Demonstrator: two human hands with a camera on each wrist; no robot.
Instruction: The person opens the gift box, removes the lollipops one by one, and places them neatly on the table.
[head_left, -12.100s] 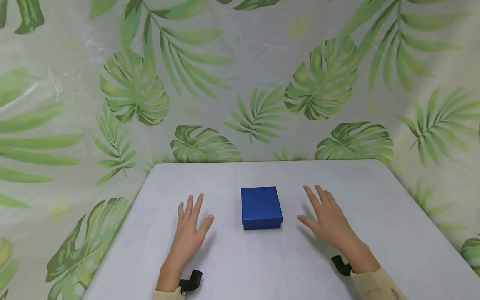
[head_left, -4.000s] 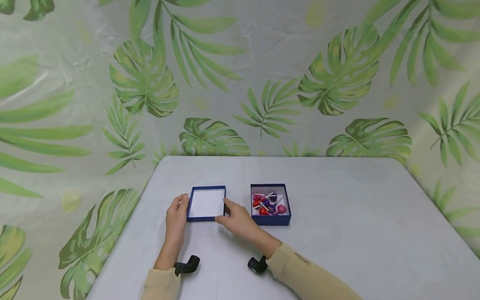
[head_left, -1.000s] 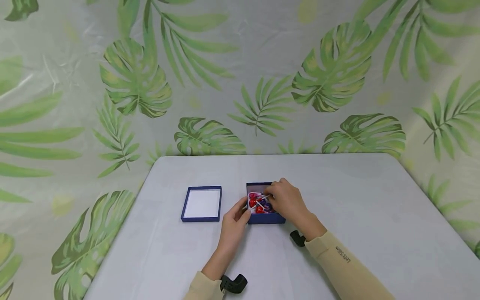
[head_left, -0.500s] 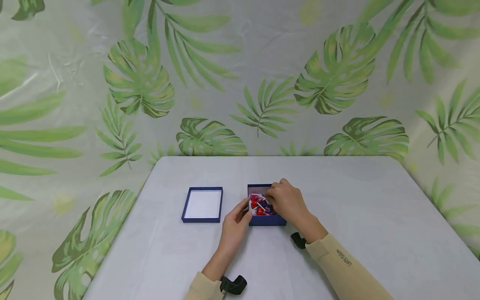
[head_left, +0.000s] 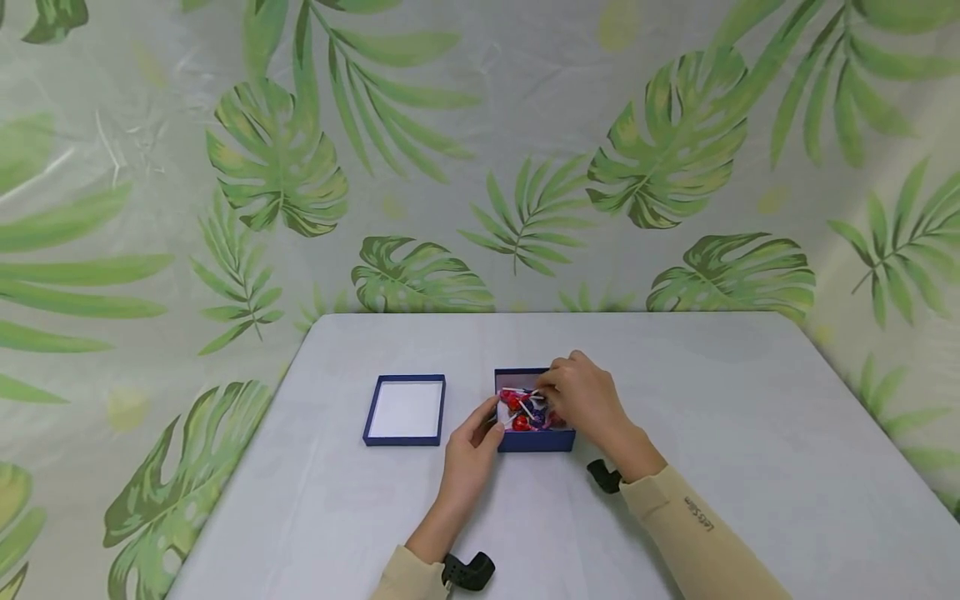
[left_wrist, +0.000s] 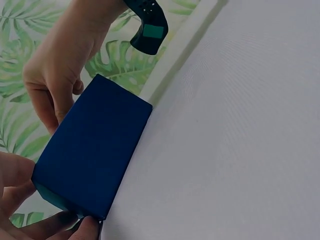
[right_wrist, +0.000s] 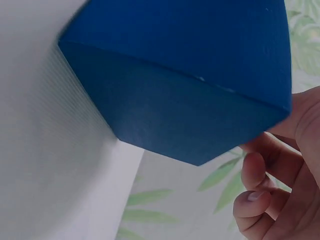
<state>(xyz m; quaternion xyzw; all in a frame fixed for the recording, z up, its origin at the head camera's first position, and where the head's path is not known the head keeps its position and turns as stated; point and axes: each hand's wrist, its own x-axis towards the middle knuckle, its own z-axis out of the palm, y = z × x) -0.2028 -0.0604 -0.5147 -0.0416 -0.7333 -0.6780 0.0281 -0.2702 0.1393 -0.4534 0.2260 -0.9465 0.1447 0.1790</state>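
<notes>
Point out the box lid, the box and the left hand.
Box lid [head_left: 406, 409], head view: white inside face.
Box [left_wrist: 95, 145], left wrist view: blue outer wall.
Left hand [head_left: 468, 454], head view: back of hand.

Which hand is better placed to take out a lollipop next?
Most likely the right hand: its fingers reach into the open box by the lollipops, while the left hand holds the box's left side.
</notes>
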